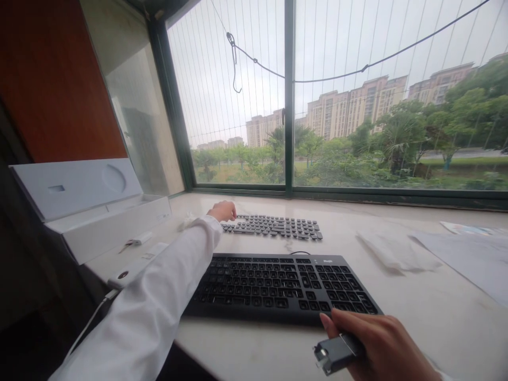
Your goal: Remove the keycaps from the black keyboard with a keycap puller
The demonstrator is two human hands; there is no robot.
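Observation:
My left hand [223,210] reaches across to the left end of several rows of loose dark keycaps [278,226] laid out on the table. Its fingers are curled down and closed; whatever they pinch is hidden. Nearer to me lies a black keyboard [273,283] with its key positions bare of caps over most of the board. At its front right corner, my right hand [381,338] is closed around a dark grey block-shaped tool [337,352] with a shiny tip pointing left. The left sleeve covers the keyboard's left end.
An open white box [115,219] stands at the left, its lid raised. A white power strip [137,264] with a cable lies beside my left sleeve. On the right are a crumpled clear plastic bag [397,251] and white paper sheets [468,259]. A window [289,106] rises behind the table.

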